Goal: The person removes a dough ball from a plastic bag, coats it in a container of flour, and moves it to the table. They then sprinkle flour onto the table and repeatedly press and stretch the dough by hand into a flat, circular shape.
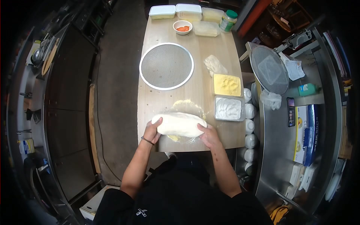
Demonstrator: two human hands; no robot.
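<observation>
Dough (pixel 179 125) Held Crosswise Along the Table's (pixel 148 103) Near Edge

Position: the dough is at the near end of the table, just inside the near edge. Its long axis runs from left to right, roughly parallel to that edge, with the right end tilted slightly toward the person. Whether its underside touches the tabletop cannot be determined.

Grip: the left hand (pixel 152 131) is clamped on the left end and the right hand (pixel 209 135) on the right end. Both thumbs press on the upper face; the other fingers are largely hidden. The dough spans the gap between the hands, so neither is nearer to it.

Surroundings: scattered yellow powder (pixel 183 102) marks the tabletop just beyond the dough. Farther out, a round mesh screen (pixel 167 66) lies flat against the left edge. Toward the right edge, the white-powder tub (pixel 229 119) stands just beyond the right hand and is the closest obstruction on that side. Behind it stand the yellow-powder tub (pixel 227 95) and a crumpled pale piece (pixel 215 65). A bowl (pixel 182 33) and a green-lidded jar (pixel 227 23) stand toward the far edge, the jar by the far right corner.
</observation>
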